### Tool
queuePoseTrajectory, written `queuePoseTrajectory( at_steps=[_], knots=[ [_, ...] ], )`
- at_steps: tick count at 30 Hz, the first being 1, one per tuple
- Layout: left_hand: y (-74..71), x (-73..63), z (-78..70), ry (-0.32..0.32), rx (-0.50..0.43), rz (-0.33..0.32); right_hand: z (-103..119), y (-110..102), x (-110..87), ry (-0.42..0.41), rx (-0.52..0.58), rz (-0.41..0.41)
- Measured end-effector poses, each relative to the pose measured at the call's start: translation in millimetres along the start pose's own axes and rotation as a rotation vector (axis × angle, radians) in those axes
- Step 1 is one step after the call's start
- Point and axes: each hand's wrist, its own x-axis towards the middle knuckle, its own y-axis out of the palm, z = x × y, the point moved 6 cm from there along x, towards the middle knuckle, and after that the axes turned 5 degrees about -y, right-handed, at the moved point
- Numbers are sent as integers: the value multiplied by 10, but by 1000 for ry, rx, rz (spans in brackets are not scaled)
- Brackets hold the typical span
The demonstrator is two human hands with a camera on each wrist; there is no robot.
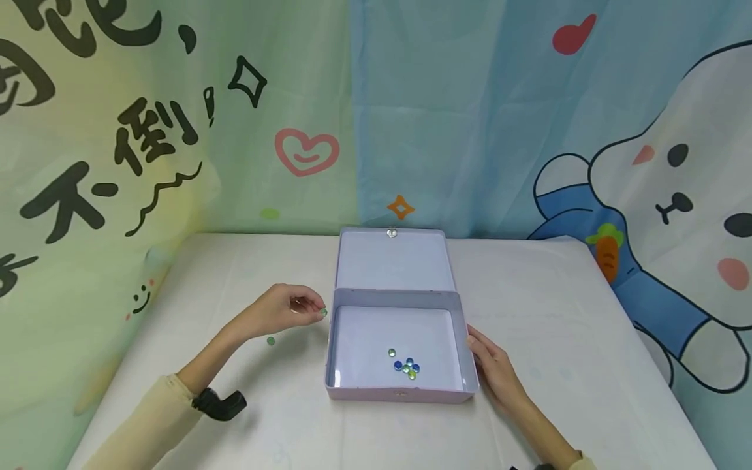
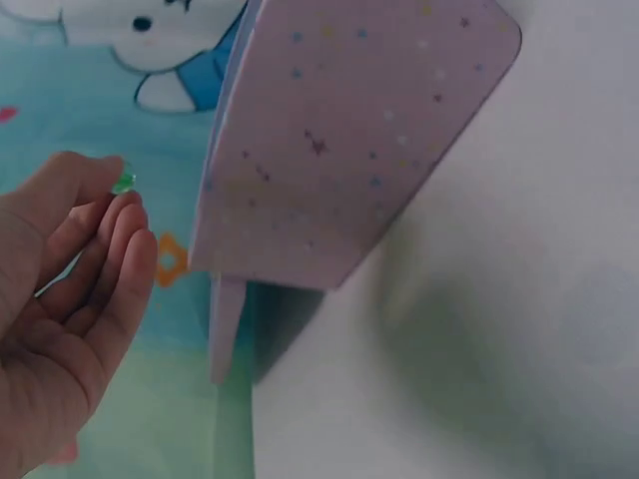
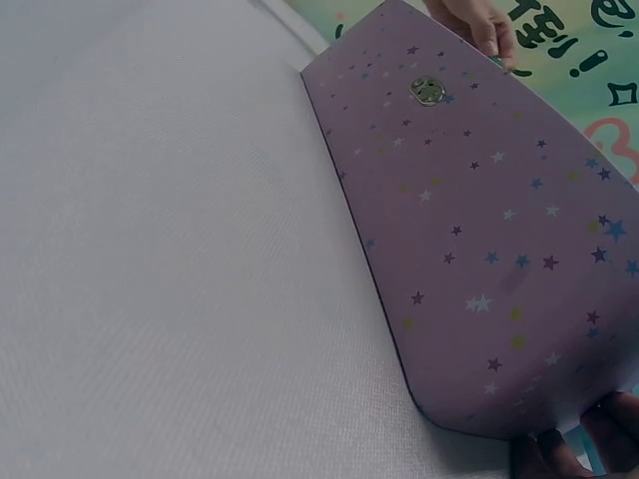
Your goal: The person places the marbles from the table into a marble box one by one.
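My left hand pinches a small green glass bead between thumb and fingertips, just left of the box. The box is pale purple with printed stars, and its lid stands open at the back. Several blue, green and yellowish glass beads lie on its floor, towards the front right. Against the outside of the box's right wall rests my right hand, its fingers partly hidden in the right wrist view. Another green bead lies on the table below my left wrist.
A white cloth covers the table. Behind it hangs a printed curtain with a bear-like figure, hearts and lettering. A metal clasp sits on the box's front. A black strap piece is on my left wrist.
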Motion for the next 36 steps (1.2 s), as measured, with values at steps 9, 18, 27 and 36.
queuePoseTrajectory(
  at_steps=[9,18,27,36],
  knots=[
    [267,366,-381,116,25,184,34,4,36,4,0,22],
    [713,698,-708,197,106,367,-2,-9,30,-4,6,14],
    [1007,1009,-954,248,140,434,-20,-5,1,4,1,9],
    [1340,1250,-1008,248,208,495,-12,2,7,15,19,12]
  ],
)
